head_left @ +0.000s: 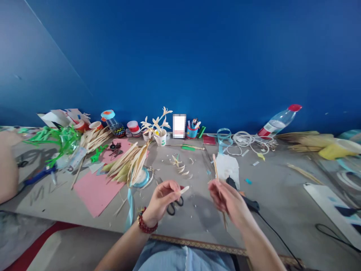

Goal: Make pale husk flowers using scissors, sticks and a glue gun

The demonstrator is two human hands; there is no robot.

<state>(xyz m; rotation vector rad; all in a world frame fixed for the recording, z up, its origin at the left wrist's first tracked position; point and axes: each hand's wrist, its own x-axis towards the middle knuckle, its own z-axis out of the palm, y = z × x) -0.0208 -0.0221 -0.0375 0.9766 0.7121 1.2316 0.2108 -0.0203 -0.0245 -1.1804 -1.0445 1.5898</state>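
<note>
My left hand [166, 194], with a red beaded bracelet at the wrist, pinches a small pale petal-shaped strip [184, 189] that looks like dried husk. In my right hand [225, 195] is a slim wooden stick [215, 165], nearly upright; its upper end looks doubled, and its lower end shows beneath the hand. Black-handled scissors [171, 209] lie on the table just under my left hand. A black glue gun [251, 203] with a cord rests behind my right hand, partly hidden by it. Several curled pale petals [182, 169] are scattered beyond my hands.
Husk flowers [156, 123] stand in a paper cup [160, 139] at the back. Dried husks [124, 165] lie over pink paper [97, 192] at left, beside blue ribbon [130, 207]. A bottle [278, 122] leans on the wall. A power strip [329, 207] lies right. Another person's arm [7, 165] enters left.
</note>
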